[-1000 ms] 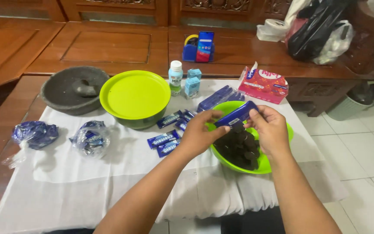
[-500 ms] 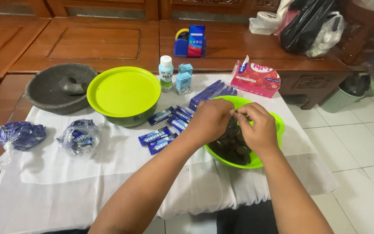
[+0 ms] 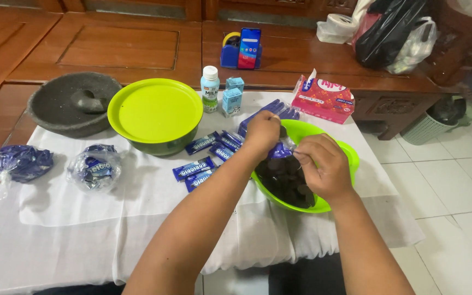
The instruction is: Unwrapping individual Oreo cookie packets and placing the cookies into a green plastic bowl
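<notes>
The left hand (image 3: 262, 133) and right hand (image 3: 323, 166) are meeting over the lime-green bowl (image 3: 348, 155), both pinching one blue biscuit wrapper (image 3: 278, 151); each grip is clamped on it. The wrapper is crumpled and mostly covered by fingers (its long axis is hard to make out, roughly ten to four o'clock). Dark round biscuits (image 3: 288, 183) are lying in the bowl, partly hidden by the right hand. At nine o'clock of the bowl, sealed blue packets (image 3: 193, 168) are lying on the white-clothed tabletop (image 3: 61, 229); at ten o'clock a lidded green bowl (image 3: 155, 112) is standing.
</notes>
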